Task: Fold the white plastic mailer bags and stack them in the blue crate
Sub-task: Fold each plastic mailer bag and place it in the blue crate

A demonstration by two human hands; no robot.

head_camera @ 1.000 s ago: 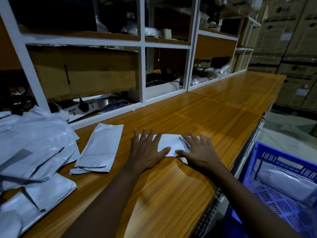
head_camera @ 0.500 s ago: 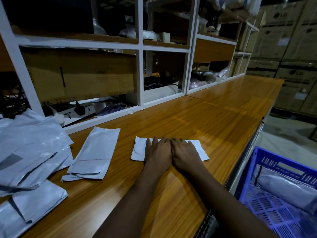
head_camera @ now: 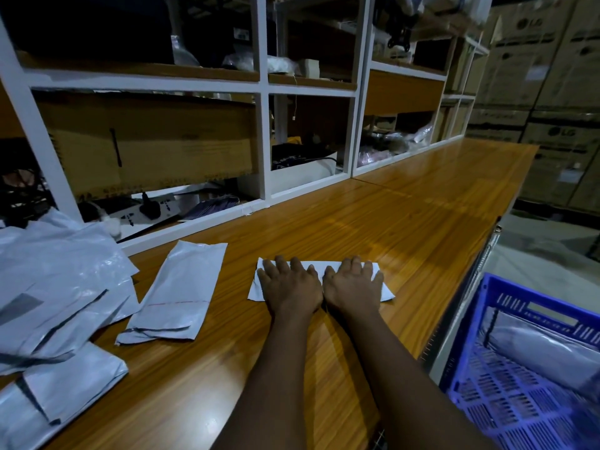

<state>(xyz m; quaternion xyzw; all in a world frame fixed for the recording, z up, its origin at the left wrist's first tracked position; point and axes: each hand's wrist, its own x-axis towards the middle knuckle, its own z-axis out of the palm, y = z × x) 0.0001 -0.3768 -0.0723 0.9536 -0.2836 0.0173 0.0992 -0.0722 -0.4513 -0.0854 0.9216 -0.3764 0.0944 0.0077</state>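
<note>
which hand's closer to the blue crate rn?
Right. The right hand presses flat on the right half of the folded mailer, the side toward the blue crate beyond the table edge. The left hand presses the left half, farther from the crate.

Wooden bench (head_camera: 406,222), white shelving (head_camera: 264,141), stacked cardboard boxes (head_camera: 552,76), perhaps a power strip (head_camera: 152,211).
</note>
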